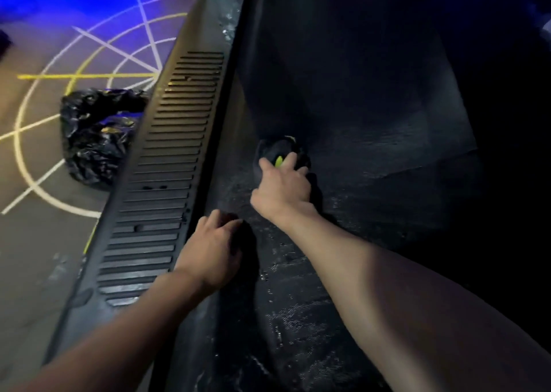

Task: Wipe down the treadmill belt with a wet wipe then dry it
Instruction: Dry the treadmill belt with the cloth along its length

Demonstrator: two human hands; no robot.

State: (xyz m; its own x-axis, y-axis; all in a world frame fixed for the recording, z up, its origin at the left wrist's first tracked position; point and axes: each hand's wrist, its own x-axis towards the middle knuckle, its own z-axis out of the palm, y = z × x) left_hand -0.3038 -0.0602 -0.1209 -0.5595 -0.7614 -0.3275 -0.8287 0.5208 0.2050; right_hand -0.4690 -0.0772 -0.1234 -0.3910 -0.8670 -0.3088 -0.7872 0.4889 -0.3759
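Nearest, the left hand (213,250) rests on the treadmill belt (372,123) at its left edge, fingers loosely bent with the tips on the surface and nothing seen in them, though it is dark beneath the palm. Just left of those fingers runs the ribbed side rail (167,168). Ahead and to their right, the right hand (283,187) grips a dark cloth (283,150), fingers curled over it and a lime-green patch showing between them. The cloth lies pressed on the belt directly beyond the right fingertips. Shiny wet streaks (286,317) mark the belt behind that hand. Far left of both hands, past the rail, a crumpled black bag (92,135) sits on floor painted with curved lines (21,141).
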